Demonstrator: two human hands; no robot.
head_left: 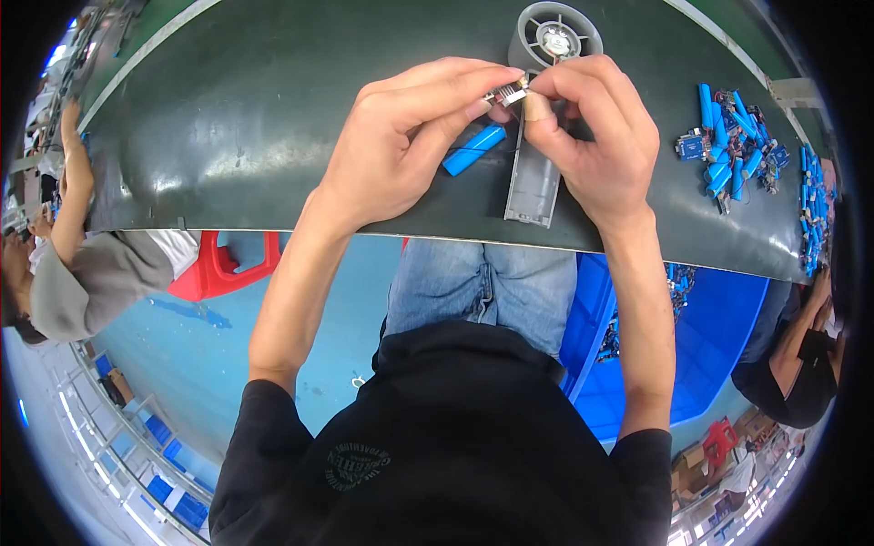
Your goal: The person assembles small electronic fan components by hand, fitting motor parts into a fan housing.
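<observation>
Between my two hands, above the dark green bench, is a small circuit board (512,94) with a pale connector. My left hand (401,127) pinches the board's left side between thumb and fingers. My right hand (596,127) is closed at its right end, a tan wrap on one finger; what sits in its fingertips is too small to make out. Just below, a blue cylindrical battery (474,150) lies on the bench with a dark wire by it. A grey plastic housing lies under my right hand, its open trough-shaped handle (532,196) toward me and its round fan end (556,38) away.
At the right of the bench (273,136) lies a pile of blue batteries with circuit boards (737,150); another row (813,209) is beyond it. A blue bin (719,337) with similar parts stands beside my right leg. A red stool (228,264) and other people are to either side.
</observation>
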